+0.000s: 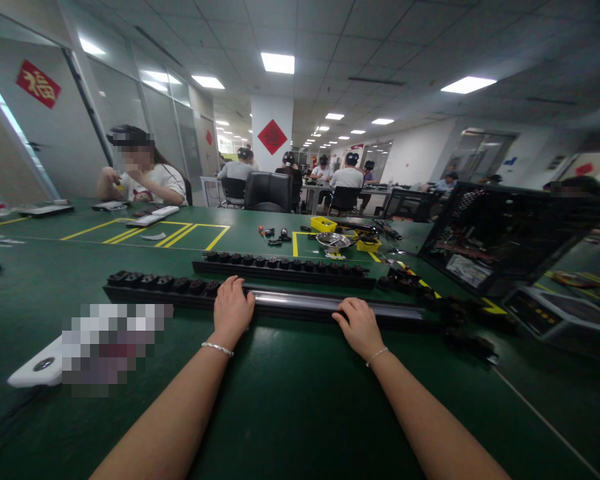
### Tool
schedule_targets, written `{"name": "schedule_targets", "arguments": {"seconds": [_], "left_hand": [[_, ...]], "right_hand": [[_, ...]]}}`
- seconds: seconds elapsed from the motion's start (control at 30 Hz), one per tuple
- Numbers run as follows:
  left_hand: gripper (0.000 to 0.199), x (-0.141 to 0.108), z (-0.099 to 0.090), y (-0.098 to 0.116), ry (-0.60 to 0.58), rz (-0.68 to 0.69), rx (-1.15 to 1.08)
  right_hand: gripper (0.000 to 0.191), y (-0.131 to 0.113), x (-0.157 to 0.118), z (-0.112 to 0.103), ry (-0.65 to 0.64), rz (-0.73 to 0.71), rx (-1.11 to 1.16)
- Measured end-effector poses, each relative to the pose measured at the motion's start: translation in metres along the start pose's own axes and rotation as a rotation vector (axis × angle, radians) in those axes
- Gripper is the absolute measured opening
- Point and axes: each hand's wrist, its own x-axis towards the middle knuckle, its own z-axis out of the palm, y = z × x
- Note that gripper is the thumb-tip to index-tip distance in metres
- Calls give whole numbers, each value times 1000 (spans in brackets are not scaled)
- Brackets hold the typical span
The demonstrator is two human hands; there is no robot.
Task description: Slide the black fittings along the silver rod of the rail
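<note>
Under left hand (233, 309) and right hand (359, 325) — apart, grip unclear — long rail (297, 301): probably stiff, slick; best held edgewise.

From my remote seat I log one long black rail (285, 313), straight and narrow, lying flat, lengthwise from left to right on the green tabletop (290, 393). Right end sits slightly lower in my view. Left portion: small black parts (164, 283) standing in a close single row along the top. Onward to the right, I see a bare, shiny silvery channel (300, 301) between dark edges. Far right end too dim for me to read.
</note>
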Motion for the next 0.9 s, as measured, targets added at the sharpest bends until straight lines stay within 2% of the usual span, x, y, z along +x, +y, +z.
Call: {"name": "schedule_targets", "arguments": {"seconds": [0.23,0.6,0.9], "left_hand": [[47,-1,1,0,6,-110,21],[50,1,-1,-1,-7,-109,43],[49,2,-2,-1,-28,-97,63]], "right_hand": [[17,-7,4,4,12,0,-1],[20,-14,6,6,26,22,-1],[15,-12,3,4,19,-35,-23]]}}
